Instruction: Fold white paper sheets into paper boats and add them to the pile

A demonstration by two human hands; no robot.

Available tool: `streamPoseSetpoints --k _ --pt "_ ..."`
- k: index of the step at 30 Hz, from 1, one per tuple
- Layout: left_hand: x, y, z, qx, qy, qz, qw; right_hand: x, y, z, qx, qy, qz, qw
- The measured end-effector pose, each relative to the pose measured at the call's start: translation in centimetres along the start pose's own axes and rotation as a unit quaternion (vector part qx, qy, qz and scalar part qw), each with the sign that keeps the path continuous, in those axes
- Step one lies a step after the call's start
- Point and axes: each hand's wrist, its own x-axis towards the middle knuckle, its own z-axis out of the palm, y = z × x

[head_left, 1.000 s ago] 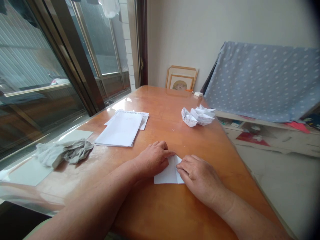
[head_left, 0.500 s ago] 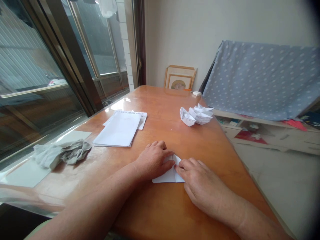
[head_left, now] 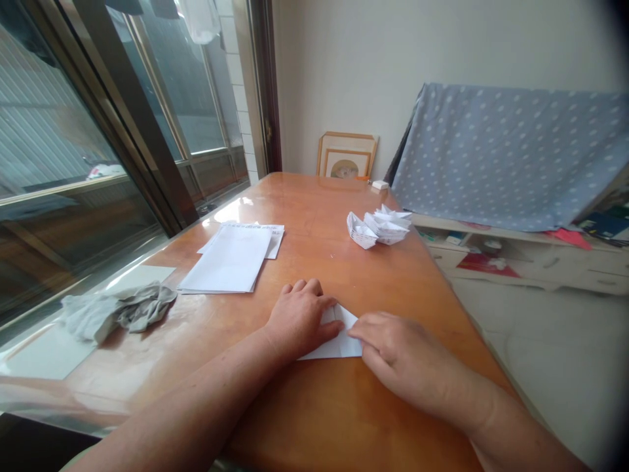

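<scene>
A folded white sheet of paper point(head_left: 339, 341) lies on the table near its front edge, its upper part coming to a slanted point. Across its left side rests my left hand point(head_left: 304, 321), fingers stretched forward and thumb pressing on the paper. On the right side of the sheet is my right hand point(head_left: 393, 347), its fingers curled together at the slanted edge. Part of the sheet is hidden under both hands. Several folded paper boats point(head_left: 378, 226) with printed lines stand grouped farther back on the right.
A stack of white sheets point(head_left: 223, 259) lies on the brown table point(head_left: 304, 210), left of centre. Beside it is a crumpled grey cloth point(head_left: 142, 308). A small white box point(head_left: 380, 185) sits at the far end. Glass doors border the left; a spotted cloth point(head_left: 501, 157) hangs at right.
My right hand has slid slightly right along the paper's slanted edge, away from my left thumb. The left hand stays on the sheet. The camera view has shifted a little.
</scene>
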Motion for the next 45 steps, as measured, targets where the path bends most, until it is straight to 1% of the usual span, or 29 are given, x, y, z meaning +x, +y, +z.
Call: streamPoseSetpoints --k 2,4,10,15,20,28,37,45 --pt "0.0 0.0 0.0 0.004 0.001 0.000 1.000 0.5 0.4 0.0 0.009 0.033 0.022 0.999" --pt "0.0 0.0 0.0 0.006 0.003 0.001 1.000 0.9 0.5 0.3 0.012 0.044 0.034 0.998" --pt "-0.1 0.0 0.0 0.006 0.007 0.004 1.000 1.1 -0.1 2.1 -0.030 0.010 0.059 0.998" --pt "-0.1 -0.1 0.2 0.003 0.012 0.006 1.000 1.0 -0.5 2.2 -0.046 0.000 0.088 0.995" --pt "-0.1 -0.1 0.2 0.000 0.017 0.008 1.000 1.3 -0.6 2.1 -0.065 0.001 0.085 0.994" --pt "-0.1 -0.3 0.4 0.001 0.025 0.014 1.000 2.0 -1.1 1.8 -0.074 -0.013 0.102 0.992" --pt "-0.1 -0.4 0.8 -0.010 0.029 0.000 1.000 2.0 -0.8 2.3 -0.079 -0.018 0.093 0.992" --pt "-0.1 -0.5 1.0 0.002 0.033 -0.018 0.999 2.6 -0.8 2.3 -0.116 -0.048 0.082 0.989"
